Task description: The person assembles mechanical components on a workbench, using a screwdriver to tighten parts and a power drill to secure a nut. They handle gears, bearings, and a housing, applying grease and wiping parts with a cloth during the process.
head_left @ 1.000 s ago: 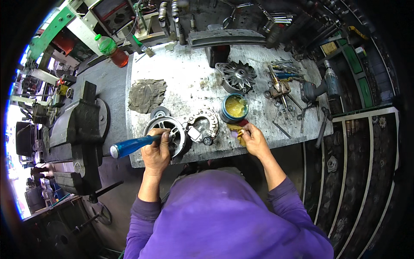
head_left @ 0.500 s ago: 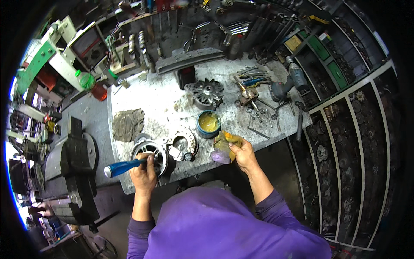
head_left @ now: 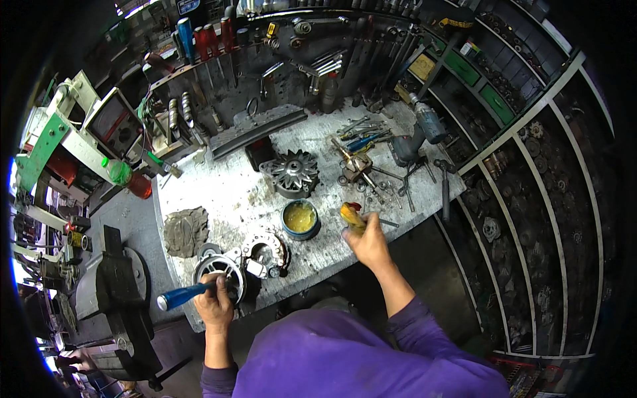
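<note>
Left hand (head_left: pixel 215 306) fist-gripping blue plastic-handled tool (head_left: pixel 184 294) at round ribbed metal housing (head_left: pixel 219 273); right hand (head_left: pixel 367 243) pinching greasy yellow-smeared small part (head_left: pixel 352 216) near round tin of yellow grease (head_left: pixel 300 218).

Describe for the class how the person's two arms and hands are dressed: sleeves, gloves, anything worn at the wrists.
Both arms wear loose purple fabric sleeves pushed up, leaving the forearms bare. The left hand and the right hand are bare, with no gloves. No watch, bracelet or ring can be made out at this size. The sleeves belong to one plain purple top, with no markings visible.
</note>
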`<action>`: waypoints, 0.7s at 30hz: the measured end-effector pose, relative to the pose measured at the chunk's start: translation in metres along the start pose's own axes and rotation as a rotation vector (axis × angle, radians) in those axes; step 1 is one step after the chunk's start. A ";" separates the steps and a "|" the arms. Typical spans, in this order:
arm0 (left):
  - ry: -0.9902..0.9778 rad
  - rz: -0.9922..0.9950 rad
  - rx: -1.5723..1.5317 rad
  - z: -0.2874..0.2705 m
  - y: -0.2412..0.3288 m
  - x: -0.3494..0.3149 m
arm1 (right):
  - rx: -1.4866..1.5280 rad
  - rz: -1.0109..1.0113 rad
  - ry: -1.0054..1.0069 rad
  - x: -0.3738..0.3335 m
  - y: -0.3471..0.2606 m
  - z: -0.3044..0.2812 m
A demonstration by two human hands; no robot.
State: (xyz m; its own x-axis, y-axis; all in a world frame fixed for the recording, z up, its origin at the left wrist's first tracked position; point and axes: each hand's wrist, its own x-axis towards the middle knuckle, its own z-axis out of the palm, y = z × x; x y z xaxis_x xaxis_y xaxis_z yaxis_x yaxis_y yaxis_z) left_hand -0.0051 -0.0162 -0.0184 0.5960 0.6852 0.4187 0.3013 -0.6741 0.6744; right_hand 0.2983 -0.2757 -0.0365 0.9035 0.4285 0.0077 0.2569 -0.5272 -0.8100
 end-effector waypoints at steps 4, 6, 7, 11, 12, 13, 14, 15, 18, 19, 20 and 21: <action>-0.050 -0.113 -0.006 0.001 0.000 0.001 | -0.280 -0.270 -0.135 -0.004 -0.012 -0.013; 0.009 -0.088 -0.069 -0.001 0.006 0.004 | -0.251 -0.288 -0.065 -0.001 -0.024 -0.022; 0.039 -0.042 -0.079 -0.003 0.011 0.007 | -0.180 -0.290 -0.080 0.003 -0.031 -0.027; 0.151 0.078 -0.072 -0.031 0.035 0.011 | -0.040 -0.382 -0.185 0.019 -0.072 -0.037; 0.162 0.086 -0.052 -0.042 0.040 0.010 | 0.013 -0.447 -0.210 0.022 -0.085 -0.036; 0.169 0.063 0.009 -0.054 0.044 0.006 | 0.083 -0.446 -0.244 0.021 -0.099 -0.030; 0.195 0.052 0.045 -0.065 0.047 0.000 | 0.124 -0.491 -0.297 0.020 -0.112 -0.025; 0.233 0.058 0.067 -0.076 0.049 -0.008 | 0.144 -0.575 -0.365 0.020 -0.125 -0.019; 0.303 -0.138 0.127 -0.098 0.054 -0.051 | 0.274 -0.791 -0.554 0.009 -0.161 0.010; 0.328 -0.194 0.138 -0.102 0.055 -0.071 | 0.297 -0.869 -0.625 0.002 -0.171 0.020; 0.348 -0.249 0.149 -0.104 0.055 -0.091 | 0.320 -0.945 -0.684 -0.005 -0.180 0.030; 0.389 -0.316 0.132 -0.104 0.055 -0.113 | 0.312 -0.973 -0.769 -0.014 -0.189 0.039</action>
State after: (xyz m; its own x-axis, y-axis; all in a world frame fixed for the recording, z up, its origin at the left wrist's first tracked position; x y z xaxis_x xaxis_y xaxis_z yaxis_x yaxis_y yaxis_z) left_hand -0.1332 -0.1024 0.0342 0.1470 0.8961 0.4188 0.5282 -0.4291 0.7327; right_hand 0.2235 -0.1535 0.0932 -0.0678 0.9063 0.4172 0.5123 0.3904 -0.7649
